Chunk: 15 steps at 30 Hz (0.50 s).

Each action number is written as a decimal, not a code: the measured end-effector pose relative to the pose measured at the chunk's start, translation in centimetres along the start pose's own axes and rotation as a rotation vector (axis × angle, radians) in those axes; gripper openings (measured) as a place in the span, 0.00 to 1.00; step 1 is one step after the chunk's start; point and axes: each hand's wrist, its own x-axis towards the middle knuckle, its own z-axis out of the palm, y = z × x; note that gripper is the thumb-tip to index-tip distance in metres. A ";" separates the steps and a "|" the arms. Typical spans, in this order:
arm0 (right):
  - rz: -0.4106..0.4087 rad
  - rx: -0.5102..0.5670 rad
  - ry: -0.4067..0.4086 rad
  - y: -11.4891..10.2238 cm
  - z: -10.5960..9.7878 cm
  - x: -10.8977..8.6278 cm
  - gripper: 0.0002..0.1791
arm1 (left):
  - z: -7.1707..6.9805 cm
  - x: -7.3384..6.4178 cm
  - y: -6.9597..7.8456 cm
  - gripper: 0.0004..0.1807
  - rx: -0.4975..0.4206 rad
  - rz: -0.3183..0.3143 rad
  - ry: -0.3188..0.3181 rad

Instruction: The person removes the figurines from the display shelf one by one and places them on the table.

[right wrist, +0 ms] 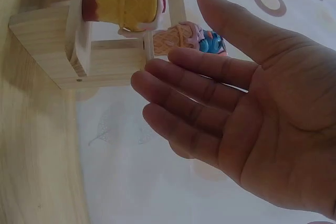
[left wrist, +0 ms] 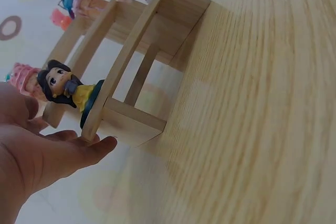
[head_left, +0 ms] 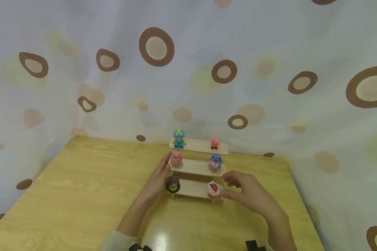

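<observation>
The shelf (head_left: 193,187), carrying six figures (head_left: 178,140), is standing on the tabletop (head_left: 97,188) between the left hand (head_left: 156,180) and the right hand (head_left: 250,192). The left is touching one end with nearly straight fingers; the right is hovering beside the other, thumb wide apart.

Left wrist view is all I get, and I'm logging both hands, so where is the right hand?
Observer: In the head view, the right hand is at the right end of the wooden shelf.
Operator: Is it gripping anything?
Observer: No, the right wrist view shows its fingers extended, holding nothing.
Operator: What is at the left end of the top tier?
Observer: From the head camera, a blue figure with a yellow knob on its head.
</observation>
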 end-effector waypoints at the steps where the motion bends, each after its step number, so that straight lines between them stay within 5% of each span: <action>1: -0.005 -0.001 -0.009 0.0 0.2 0.0 0.27 | 0.0 -0.1 -0.1 0.29 0.008 -0.004 0.004; 15: -0.047 0.076 -0.091 0.1 2.0 1.2 0.25 | 0.1 0.2 -1.3 0.28 0.063 0.030 0.040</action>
